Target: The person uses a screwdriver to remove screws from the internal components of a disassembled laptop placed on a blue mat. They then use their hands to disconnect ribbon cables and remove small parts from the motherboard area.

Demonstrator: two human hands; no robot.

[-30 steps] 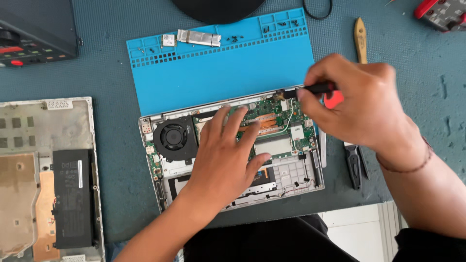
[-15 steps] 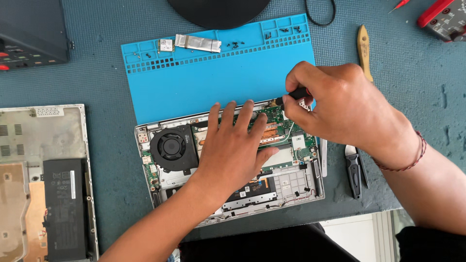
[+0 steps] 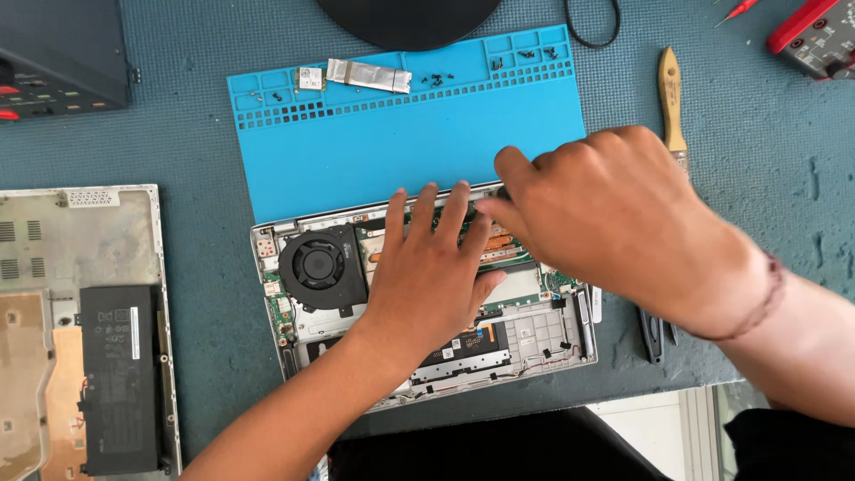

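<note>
A person's left hand [image 3: 427, 276] lies flat, fingers spread and grasping nothing, on the green circuit board of an opened laptop chassis [image 3: 427, 307] at the near edge of the tabletop [image 3: 757, 160]. The right hand [image 3: 614, 223], which half a second ago pinched a black-and-red screwdriver at the chassis's far right corner, has swung left across the board; its fingers now curl downward beside the left fingertips, and whether the tool remains inside them cannot be told, since the back of the hand hides the grip. That shift suggests work has moved from the corner fixing toward the middle of the board near the copper heat pipe.

The round black cooling fan [image 3: 319, 267] sits exposed just left of the left hand. The chassis's far edge overlaps a blue silicone work mat [image 3: 401, 142], whose top trays hold small dark screws [image 3: 436, 80], a silver strip [image 3: 368, 76] and a small square part. At far left lies the removed bottom cover [image 3: 53, 267] carrying a black rectangular battery [image 3: 120, 379] with a narrow white label along its right side. A wooden-handled brush [image 3: 671, 98] rests right of the mat, and black pliers [image 3: 655, 334] show below the right wrist.
</note>
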